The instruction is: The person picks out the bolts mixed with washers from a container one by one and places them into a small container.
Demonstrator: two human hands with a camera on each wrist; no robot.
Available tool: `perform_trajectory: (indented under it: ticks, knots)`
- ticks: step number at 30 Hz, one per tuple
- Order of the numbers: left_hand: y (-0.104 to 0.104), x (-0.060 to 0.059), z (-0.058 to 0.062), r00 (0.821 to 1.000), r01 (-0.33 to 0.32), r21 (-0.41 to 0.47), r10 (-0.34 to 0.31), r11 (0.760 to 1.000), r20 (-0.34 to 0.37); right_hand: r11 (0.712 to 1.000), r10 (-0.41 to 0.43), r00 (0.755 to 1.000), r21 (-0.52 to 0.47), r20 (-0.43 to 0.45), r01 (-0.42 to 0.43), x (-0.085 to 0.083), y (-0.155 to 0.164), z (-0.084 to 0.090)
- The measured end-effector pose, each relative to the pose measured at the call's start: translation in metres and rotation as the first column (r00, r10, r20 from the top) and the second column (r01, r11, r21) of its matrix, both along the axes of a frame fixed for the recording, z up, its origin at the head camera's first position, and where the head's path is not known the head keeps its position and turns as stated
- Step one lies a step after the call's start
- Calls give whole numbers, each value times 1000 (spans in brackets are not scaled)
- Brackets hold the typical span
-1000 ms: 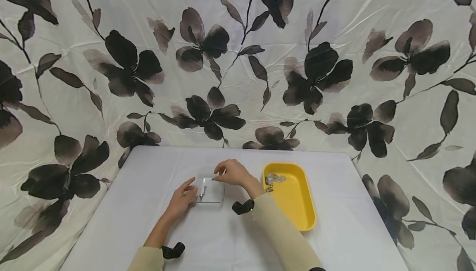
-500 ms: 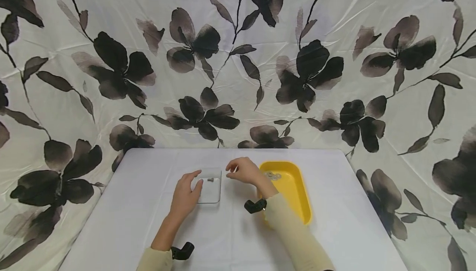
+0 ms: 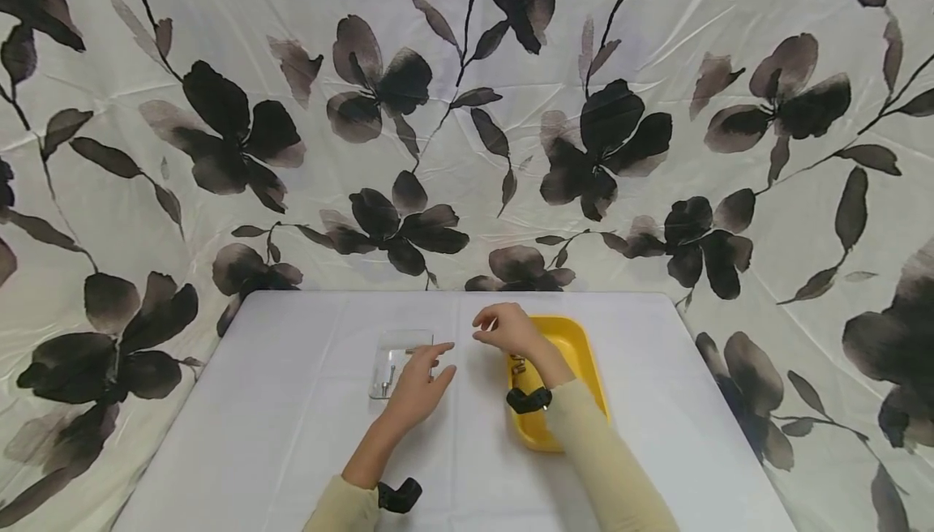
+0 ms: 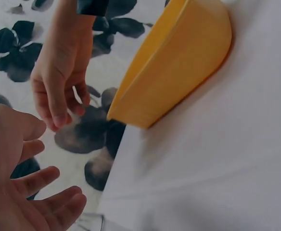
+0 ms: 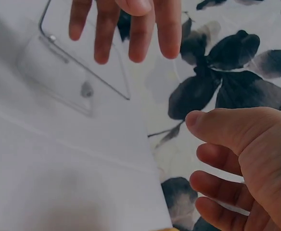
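My left hand [image 3: 417, 386] hovers over the right part of a small clear box [image 3: 374, 383], fingers extended and thumb spread. Part of the box is hidden beneath it. Inside lie a bolt-like metal piece [image 3: 387, 380] and a short metal piece [image 3: 410, 350], the latter partly covered. My right hand [image 3: 511, 329] is in the air by the far left corner of a yellow tray [image 3: 587, 370]. Its fingers hang loosely bent, and the right wrist view shows nothing between thumb and fingers. Small metal parts [image 3: 518, 365] lie in the tray, partly hidden by the right arm.
A white cloth [image 3: 277, 435] covers the table. Behind it hangs a floral sheet [image 3: 511, 151]. The tray's raised yellow wall [image 4: 188, 67] stands beside the right hand in the left wrist view. Black wrist cameras [image 3: 400, 495] sit on both wrists.
The right hand has left the clear box and moved right to the tray; a short metal piece lies in the box. The left hand has moved right from the box's left side, over it.
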State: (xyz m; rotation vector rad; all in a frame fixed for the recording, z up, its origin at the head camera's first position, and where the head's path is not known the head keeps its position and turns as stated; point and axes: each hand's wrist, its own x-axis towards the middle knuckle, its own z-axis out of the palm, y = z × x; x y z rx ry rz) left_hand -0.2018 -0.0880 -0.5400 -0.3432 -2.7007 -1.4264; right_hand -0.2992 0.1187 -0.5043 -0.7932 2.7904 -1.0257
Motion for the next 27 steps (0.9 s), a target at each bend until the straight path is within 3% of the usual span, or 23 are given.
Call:
perform_trajectory:
  ticks: [6, 14, 22, 27]
  knots:
    - [18, -2, -6, 992, 85, 111, -95, 990, 83, 998, -52, 997, -21, 51, 53, 2, 21, -2]
    - [44, 5, -29, 960, 125, 143, -156, 982, 234, 994, -89, 996, -53, 27, 90, 5, 51, -15]
    - [56, 8, -39, 921, 145, 349, -255, 926, 295, 983, -177, 981, -28, 80, 180, 6, 67, -23]
    - [62, 9, -51, 909, 159, 391, -289, 907, 301, 980, -194, 971, -28, 140, 199, 12, 74, -35]
